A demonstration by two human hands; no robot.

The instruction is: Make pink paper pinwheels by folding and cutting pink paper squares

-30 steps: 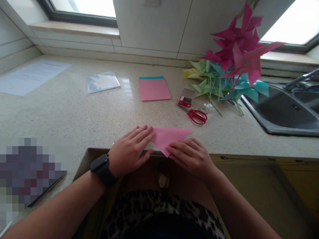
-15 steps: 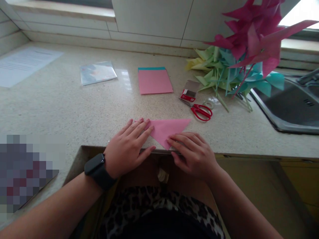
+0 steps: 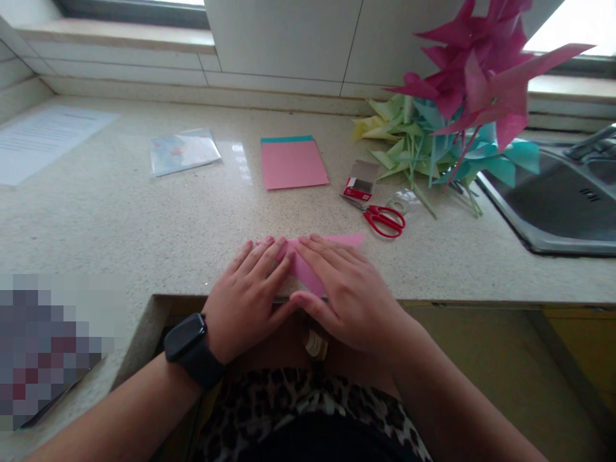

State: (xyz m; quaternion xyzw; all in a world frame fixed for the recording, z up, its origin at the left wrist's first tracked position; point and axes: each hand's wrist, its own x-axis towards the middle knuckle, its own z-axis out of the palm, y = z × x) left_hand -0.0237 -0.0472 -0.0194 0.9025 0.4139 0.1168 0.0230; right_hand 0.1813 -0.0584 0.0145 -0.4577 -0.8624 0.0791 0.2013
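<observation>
Head view. Both hands lie flat on a folded pink paper (image 3: 308,273) at the near edge of the counter (image 3: 144,218). The left hand (image 3: 248,298), a dark watch (image 3: 188,346) on its wrist, rests open with fingers together, fingertips on the paper's left end. The right hand (image 3: 346,289) covers most of the paper, palm down and fingers spread; neither hand pinches or clamps the sheet, both merely press on it. Only the right tip and a strip between the hands show (the fold line itself is hidden).

Farther back lie a stack of paper sheets (image 3: 293,163), red scissors (image 3: 382,218), a small red box (image 3: 359,183), a plastic sleeve (image 3: 185,151), a printed page (image 3: 43,138), a heap of paper pinwheels (image 3: 452,122) and a sink (image 3: 558,205).

Risk, as judged: the paper sits right at the counter's lip, so uneven pressure could slide it off the edge or skew the crease.
</observation>
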